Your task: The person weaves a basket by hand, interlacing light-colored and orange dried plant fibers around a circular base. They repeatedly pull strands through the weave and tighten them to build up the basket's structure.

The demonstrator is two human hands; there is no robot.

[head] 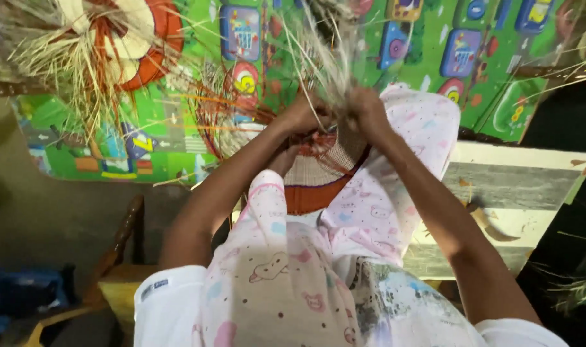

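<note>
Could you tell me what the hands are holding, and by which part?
Both the left hand and right hand grip the loose straw strands at the woven basket's unfinished edge.

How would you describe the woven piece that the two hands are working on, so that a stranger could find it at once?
Start from the pink patterned trousers on the person's raised knees. Between the knees sits the woven piece, pale with an orange band, under the left hand and right hand. Unlike the finished-looking woven piece lying on the green play mat, its loose straw strands rise from the hands.
</note>
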